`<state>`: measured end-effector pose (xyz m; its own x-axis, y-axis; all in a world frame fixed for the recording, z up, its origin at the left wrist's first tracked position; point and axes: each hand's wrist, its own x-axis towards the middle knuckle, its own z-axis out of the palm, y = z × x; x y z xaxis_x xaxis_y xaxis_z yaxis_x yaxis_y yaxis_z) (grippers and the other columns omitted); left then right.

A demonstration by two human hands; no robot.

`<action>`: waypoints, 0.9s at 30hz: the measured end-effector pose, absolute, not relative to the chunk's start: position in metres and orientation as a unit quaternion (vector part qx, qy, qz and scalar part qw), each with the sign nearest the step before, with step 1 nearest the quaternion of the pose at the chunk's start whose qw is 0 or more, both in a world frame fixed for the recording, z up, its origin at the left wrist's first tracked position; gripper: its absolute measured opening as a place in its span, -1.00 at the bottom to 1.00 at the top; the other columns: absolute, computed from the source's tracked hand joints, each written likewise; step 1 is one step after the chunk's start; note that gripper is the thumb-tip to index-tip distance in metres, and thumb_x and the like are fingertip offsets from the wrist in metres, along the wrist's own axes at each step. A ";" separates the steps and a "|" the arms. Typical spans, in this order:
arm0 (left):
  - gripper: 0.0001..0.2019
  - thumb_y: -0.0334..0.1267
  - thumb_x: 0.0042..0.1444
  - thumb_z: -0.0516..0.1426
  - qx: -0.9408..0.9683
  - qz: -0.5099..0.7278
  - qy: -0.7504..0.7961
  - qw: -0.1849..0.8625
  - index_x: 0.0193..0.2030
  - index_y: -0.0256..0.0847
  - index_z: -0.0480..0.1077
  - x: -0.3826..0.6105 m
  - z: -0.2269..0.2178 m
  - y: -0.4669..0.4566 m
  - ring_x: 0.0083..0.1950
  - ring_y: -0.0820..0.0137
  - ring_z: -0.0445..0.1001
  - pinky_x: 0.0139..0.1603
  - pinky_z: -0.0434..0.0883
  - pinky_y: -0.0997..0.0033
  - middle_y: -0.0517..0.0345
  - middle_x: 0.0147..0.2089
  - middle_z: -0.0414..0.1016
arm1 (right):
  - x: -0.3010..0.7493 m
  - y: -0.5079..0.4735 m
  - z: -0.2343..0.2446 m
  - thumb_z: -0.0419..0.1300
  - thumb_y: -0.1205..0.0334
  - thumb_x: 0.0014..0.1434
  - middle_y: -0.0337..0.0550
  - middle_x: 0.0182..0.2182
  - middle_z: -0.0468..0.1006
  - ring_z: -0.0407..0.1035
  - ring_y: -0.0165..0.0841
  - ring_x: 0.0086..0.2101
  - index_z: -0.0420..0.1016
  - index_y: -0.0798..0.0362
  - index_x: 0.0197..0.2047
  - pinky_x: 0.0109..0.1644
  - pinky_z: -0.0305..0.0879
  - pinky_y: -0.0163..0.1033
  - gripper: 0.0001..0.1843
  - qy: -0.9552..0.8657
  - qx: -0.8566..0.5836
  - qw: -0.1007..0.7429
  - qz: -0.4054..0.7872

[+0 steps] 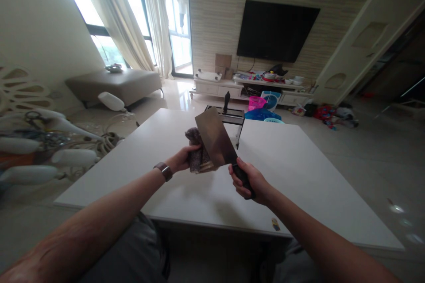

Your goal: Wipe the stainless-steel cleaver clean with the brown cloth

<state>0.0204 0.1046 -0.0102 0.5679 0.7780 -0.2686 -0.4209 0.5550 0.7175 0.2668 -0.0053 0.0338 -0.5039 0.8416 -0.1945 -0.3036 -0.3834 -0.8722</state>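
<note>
Right hand: fingers (pixel 236 180) curled closed round the black handle of a cleaver (pixel 215 138), full grip.
Cleaver: broad, flat, near-rectangular metal blade, smooth, dull brownish-grey sheen; held above the desk (pixel 285 172), tilted, blade end up and leftward, handle toward the person.
Left hand (pixel 181 158): closed on a cloth (pixel 195 160), thumb over the top, other fingers mostly hidden.
Cloth: soft, folded and bunched, speckled grey-brown with nubbly texture, paler lower edge; partly behind the blade. Blade touching it or just in front: can't tell.
Left wrist: watch (pixel 164 171), squarish face, brownish band.
Desk: white, flat, smooth, straight edges, faint soft shadows below the hands.
Knife rack (pixel 234 119): boxy, black frame, see-through panel, at far side of desk, partly hidden by blade; black handle (pixel 226 101) sticking up from it.
Near edge: small yellow-and-blue cartoon sticker (pixel 275 224), by the right forearm.
Beyond desk: pink openwork basket (pixel 256 103), shiny blue plastic (pixel 262 115), low white cabinet (pixel 229 92) with drawers.
Wall: ribbed, striped beige covering; flat black television (pixel 277 31).
Left side: padded taupe ottoman (pixel 116 86), blocky; pale draped curtains (pixel 119 22); rounded white lampshades (pixel 75 158).
</note>
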 end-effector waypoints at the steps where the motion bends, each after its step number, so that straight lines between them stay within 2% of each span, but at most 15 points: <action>1: -0.62 -0.30 0.08 0.20 0.299 0.359 0.291 0.835 0.04 -0.38 0.47 0.020 -0.010 0.104 0.13 0.10 0.53 0.34 0.28 0.09 -0.13 -0.01 0.62 | 0.265 -0.006 0.034 0.10 -0.25 0.24 -0.44 -0.69 0.25 -0.05 -0.59 -0.81 0.38 0.05 -0.29 -0.78 -0.13 -0.43 -0.52 -0.405 -0.327 0.384 0.763; 8: -0.59 -0.24 0.01 0.23 0.274 0.391 0.301 0.825 0.01 -0.36 0.48 0.019 -0.009 0.103 0.17 0.10 0.49 0.36 0.27 0.11 -0.09 -0.03 0.63 | 0.255 -0.006 0.034 0.19 -0.26 0.16 -0.46 -0.70 0.24 -0.05 -0.59 -0.81 0.32 0.03 -0.33 -0.76 -0.14 -0.44 -0.52 -0.353 -0.332 0.450 0.749; 15: -0.63 -0.25 0.04 0.24 0.273 0.408 0.271 0.828 0.00 -0.33 0.49 0.041 -0.004 0.091 0.18 0.12 0.49 0.35 0.30 0.15 -0.07 0.02 0.61 | 0.247 -0.008 0.025 0.16 -0.26 0.19 -0.45 -0.69 0.26 -0.02 -0.58 -0.81 0.32 0.03 -0.30 -0.77 -0.12 -0.42 -0.52 -0.351 -0.351 0.437 0.750; 20: -0.67 -0.27 0.11 0.22 0.260 0.437 0.258 0.821 0.00 -0.38 0.50 0.058 0.002 0.084 0.06 0.12 0.58 0.30 0.37 0.07 -0.12 -0.02 0.63 | 0.241 -0.010 0.022 0.08 -0.22 0.25 -0.43 -0.69 0.26 -0.02 -0.56 -0.81 0.32 0.04 -0.32 -0.77 -0.07 -0.40 -0.55 -0.356 -0.368 0.406 0.757; 27: -0.60 -0.39 0.00 0.29 0.251 0.527 0.287 0.760 0.03 -0.36 0.48 0.060 0.005 0.086 -0.07 0.14 0.63 0.17 0.49 0.08 -0.12 -0.05 0.63 | 0.242 -0.005 0.017 0.05 -0.22 0.27 -0.39 -0.68 0.29 0.13 -0.52 -0.78 0.36 0.06 -0.32 -0.74 0.03 -0.40 -0.53 -0.404 -0.406 0.378 0.727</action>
<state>0.0601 0.0863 0.0053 0.2804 0.9445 -0.1714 -0.6557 0.3189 0.6844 0.2420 -0.0054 0.0168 -0.3845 0.8776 -0.2862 -0.2210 -0.3886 -0.8945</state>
